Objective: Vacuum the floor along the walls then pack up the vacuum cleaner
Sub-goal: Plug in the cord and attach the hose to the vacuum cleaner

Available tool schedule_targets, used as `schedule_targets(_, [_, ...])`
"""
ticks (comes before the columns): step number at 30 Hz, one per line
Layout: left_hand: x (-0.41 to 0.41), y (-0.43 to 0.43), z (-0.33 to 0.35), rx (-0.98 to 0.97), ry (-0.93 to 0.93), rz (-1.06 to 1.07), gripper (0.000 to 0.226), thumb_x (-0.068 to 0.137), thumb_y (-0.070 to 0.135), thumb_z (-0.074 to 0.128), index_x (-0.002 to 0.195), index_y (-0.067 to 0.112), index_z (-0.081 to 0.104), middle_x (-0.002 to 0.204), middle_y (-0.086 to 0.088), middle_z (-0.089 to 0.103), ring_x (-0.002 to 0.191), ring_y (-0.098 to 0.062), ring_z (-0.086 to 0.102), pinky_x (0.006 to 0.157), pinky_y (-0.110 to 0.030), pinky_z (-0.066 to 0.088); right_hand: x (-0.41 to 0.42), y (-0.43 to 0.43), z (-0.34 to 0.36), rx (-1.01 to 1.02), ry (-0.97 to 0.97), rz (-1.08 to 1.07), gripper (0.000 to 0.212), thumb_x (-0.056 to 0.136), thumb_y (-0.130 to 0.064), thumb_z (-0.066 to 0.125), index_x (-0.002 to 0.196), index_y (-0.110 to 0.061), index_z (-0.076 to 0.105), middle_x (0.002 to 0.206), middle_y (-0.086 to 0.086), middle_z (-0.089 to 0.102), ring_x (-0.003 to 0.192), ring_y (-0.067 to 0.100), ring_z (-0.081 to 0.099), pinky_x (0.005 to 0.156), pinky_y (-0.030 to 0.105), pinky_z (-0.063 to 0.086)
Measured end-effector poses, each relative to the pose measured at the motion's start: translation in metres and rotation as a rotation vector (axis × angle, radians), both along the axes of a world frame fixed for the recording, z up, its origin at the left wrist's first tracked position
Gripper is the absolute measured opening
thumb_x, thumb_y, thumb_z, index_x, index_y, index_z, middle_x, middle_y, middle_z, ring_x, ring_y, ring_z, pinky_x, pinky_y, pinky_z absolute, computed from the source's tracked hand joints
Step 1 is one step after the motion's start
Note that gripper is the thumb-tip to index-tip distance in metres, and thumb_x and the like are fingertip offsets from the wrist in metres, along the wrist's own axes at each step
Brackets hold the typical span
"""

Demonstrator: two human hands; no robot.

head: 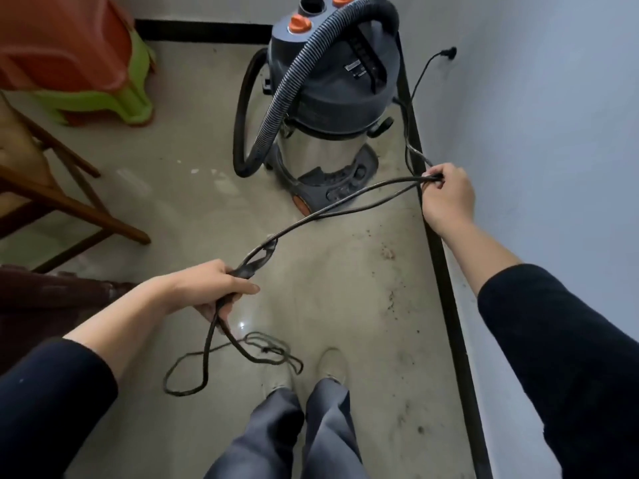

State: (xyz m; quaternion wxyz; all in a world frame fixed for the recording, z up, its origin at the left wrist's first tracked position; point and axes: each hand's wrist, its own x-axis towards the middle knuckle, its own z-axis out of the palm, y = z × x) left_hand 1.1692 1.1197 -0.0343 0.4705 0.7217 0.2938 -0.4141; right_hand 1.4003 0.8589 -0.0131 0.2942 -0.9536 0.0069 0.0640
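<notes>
Shoes (332, 363) and grey trouser legs stand at the near edge, well in front of the vacuum cleaner (332, 98), on a pale floor (321, 305) flecked with dark grit. Left hand (214, 288), nearer than the vacuum cleaner and to its left: fingers curled round gathered turns of the black power cord (292, 228), with slack loops hanging below the fist down to the floor by the shoes. Cord runs up and rightward as two strands to the right hand (446, 198), just in front of the vacuum cleaner's base and to its right, fingers closed on the cord. Hands well apart, both sleeves dark. Vacuum cleaner upright against the black skirting (446, 288): steel drum, grey top, orange knobs, ribbed hose (276, 108) looped over its top and down its left side. Cord continues past its right side up to a plug (449, 53) at the wall. Wooden chair (52, 188) and stacked orange and green stools (69, 57) stand well left of the vacuum cleaner.
</notes>
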Motion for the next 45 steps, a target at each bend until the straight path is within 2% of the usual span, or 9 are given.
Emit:
schedule_targets(6, [-0.016, -0.051, -0.039, 0.013, -0.013, 0.168, 0.035, 0.091, 0.038, 0.063, 0.089, 0.003, 0.062, 0.072, -0.010, 0.070, 0.058, -0.023, 0.063, 0.060, -0.031, 0.055, -0.035, 0.004, -0.031, -0.087, 0.091, 0.149, 0.032, 0.099, -0.015, 0.047, 0.130, -0.012, 0.053, 0.138, 0.006, 0.046, 0.110, 0.020, 0.051, 0.087, 0.024, 0.034])
schedule_targets(10, [-0.014, -0.078, -0.073, 0.078, -0.050, 0.076, 0.057, 0.087, 0.044, 0.067, 0.131, 0.011, 0.054, 0.123, -0.010, 0.063, 0.110, -0.023, 0.060, 0.093, -0.033, 0.046, -0.077, 0.012, -0.055, -0.150, 0.265, 0.240, 0.037, 0.097, -0.014, 0.050, 0.134, -0.013, 0.050, 0.142, 0.003, 0.042, 0.119, 0.023, 0.050, 0.092, 0.027, 0.037])
schedule_targets(13, [-0.002, -0.077, -0.077, 0.130, -0.111, 0.082, 0.062, 0.090, 0.036, 0.064, 0.144, 0.013, 0.042, 0.141, -0.011, 0.051, 0.124, -0.025, 0.053, 0.100, -0.030, 0.040, -0.103, 0.023, -0.066, -0.184, 0.357, 0.259, 0.037, 0.096, -0.013, 0.050, 0.133, -0.014, 0.050, 0.143, 0.003, 0.041, 0.120, 0.024, 0.049, 0.092, 0.028, 0.037])
schedule_targets(16, [0.001, -0.062, -0.069, 0.207, -0.171, 0.028, 0.049, 0.093, 0.028, 0.060, 0.138, 0.013, 0.050, 0.139, -0.010, 0.053, 0.125, -0.025, 0.051, 0.099, -0.027, 0.038, -0.122, 0.039, -0.069, -0.210, 0.428, 0.306, 0.039, 0.096, -0.014, 0.050, 0.135, -0.014, 0.050, 0.143, 0.003, 0.040, 0.121, 0.024, 0.048, 0.086, 0.024, 0.032])
schedule_targets(21, [-0.001, -0.023, -0.040, 0.388, -0.331, -0.079, 0.044, 0.093, 0.026, 0.057, 0.135, 0.013, 0.052, 0.137, -0.010, 0.054, 0.125, -0.026, 0.049, 0.098, -0.030, 0.038, -0.139, 0.075, -0.051, -0.201, 0.489, 0.361, 0.041, 0.095, -0.018, 0.052, 0.135, -0.014, 0.049, 0.141, 0.007, 0.043, 0.120, 0.026, 0.050, 0.097, 0.032, 0.041])
schedule_targets(25, [0.017, 0.002, -0.011, 0.493, -0.471, -0.128, 0.046, 0.094, 0.028, 0.054, 0.137, 0.015, 0.048, 0.141, -0.008, 0.047, 0.130, -0.026, 0.041, 0.100, -0.035, 0.038, -0.133, 0.101, -0.029, -0.184, 0.458, 0.396, 0.046, 0.094, -0.026, 0.055, 0.138, -0.015, 0.046, 0.139, 0.007, 0.044, 0.120, 0.026, 0.050, 0.100, 0.041, 0.044])
schedule_targets(28, [0.045, 0.016, 0.007, 0.530, -0.562, -0.136, 0.046, 0.094, 0.028, 0.054, 0.138, 0.015, 0.047, 0.145, -0.006, 0.043, 0.135, -0.025, 0.034, 0.104, -0.036, 0.037, -0.111, 0.122, -0.011, -0.194, 0.401, 0.438, 0.050, 0.094, -0.031, 0.056, 0.139, -0.016, 0.043, 0.139, 0.006, 0.044, 0.126, 0.024, 0.045, 0.103, 0.039, 0.041])
schedule_targets(38, [0.210, 0.086, 0.014, 0.607, -0.712, -0.164, 0.039, 0.093, 0.026, 0.050, 0.130, 0.017, 0.053, 0.133, -0.002, 0.051, 0.129, -0.025, 0.039, 0.094, -0.038, 0.043, 0.054, 0.195, 0.005, -0.149, 0.267, 0.388, 0.049, 0.095, -0.035, 0.053, 0.140, -0.020, 0.041, 0.139, 0.003, 0.043, 0.126, 0.022, 0.042, 0.099, 0.039, 0.042])
schedule_targets(45, [0.333, 0.122, -0.017, 0.478, -0.593, -0.143, 0.041, 0.094, 0.031, 0.053, 0.133, 0.019, 0.049, 0.128, -0.004, 0.052, 0.121, -0.020, 0.044, 0.094, -0.032, 0.041, 0.194, 0.233, -0.014, -0.069, 0.351, 0.249, 0.050, 0.096, -0.036, 0.052, 0.140, -0.017, 0.041, 0.140, 0.003, 0.045, 0.127, 0.022, 0.044, 0.103, 0.038, 0.040])
